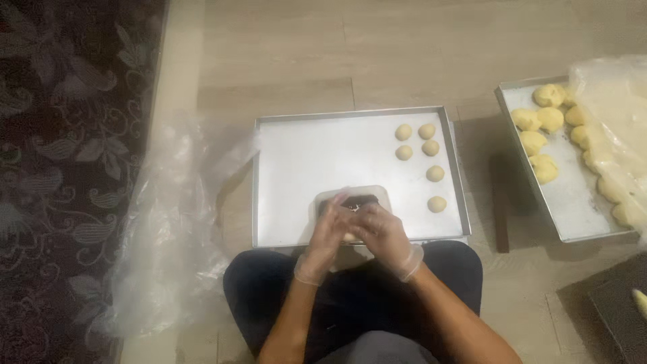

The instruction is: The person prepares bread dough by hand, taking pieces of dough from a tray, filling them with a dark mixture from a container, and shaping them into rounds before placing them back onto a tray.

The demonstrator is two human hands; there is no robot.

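Left hand, thin clear glove: fingers curled inward against the right, closed over a small pale piece of dough, barely visible between the palms.
Right hand, gloved likewise: cupped over the same piece from the other side.
Dough, judged: light, soft, easily dented, probably tacky; best held loosely in the palms, not pinched at the fingertips.
Small container with dark filling: just beyond the hands, on the near edge of the metal tray.
Six rolled balls: far right of that tray.
Second tray, with rougher dough lumps: well right, partly under plastic sheet.
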